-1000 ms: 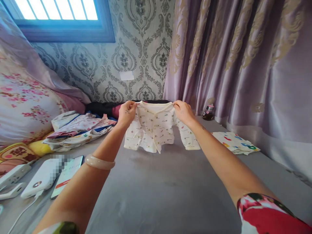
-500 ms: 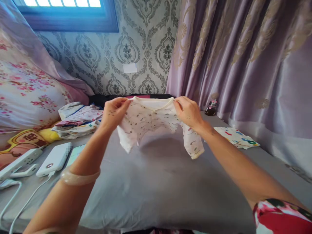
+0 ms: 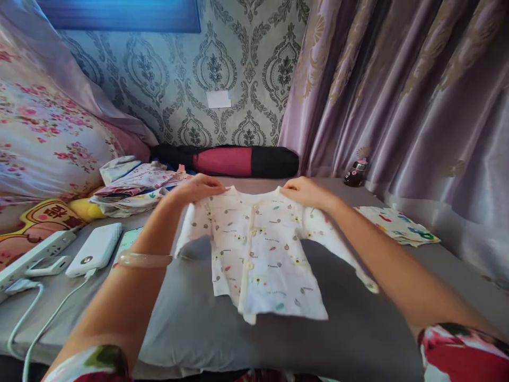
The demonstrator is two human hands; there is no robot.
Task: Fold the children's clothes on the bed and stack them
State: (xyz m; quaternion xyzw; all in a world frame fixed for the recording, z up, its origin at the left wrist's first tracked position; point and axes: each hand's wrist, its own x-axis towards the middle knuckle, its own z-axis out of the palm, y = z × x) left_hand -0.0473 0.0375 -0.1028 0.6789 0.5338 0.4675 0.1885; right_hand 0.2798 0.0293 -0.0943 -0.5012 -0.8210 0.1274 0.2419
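Observation:
A small white buttoned baby shirt [image 3: 258, 249] with a tiny printed pattern is spread front side up over the grey bed sheet [image 3: 191, 329]. Its sleeves reach out to both sides, and a row of buttons runs down the front. My left hand [image 3: 199, 188] pinches the shirt at the left shoulder, close to the neckline. At the opposite shoulder, my right hand [image 3: 308, 192] pinches the cloth in the same way. Both hands are closed, with the fingertips partly hidden behind the fabric.
Folded clothes [image 3: 135, 185] are piled at the left. Nearer lie a white power bank [image 3: 94, 249], a phone [image 3: 129, 241] and a power strip [image 3: 37, 254] with cables. A folded printed cloth [image 3: 397, 225] and a dark bottle [image 3: 356, 172] are at the right. A black-and-red roll [image 3: 222, 161] lies along the wall.
The shirt has come down from being held up and bunched; its front now hangs or lies flat toward me. Both hands have lowered with it, still gripping the shoulders. The view has tilted down.

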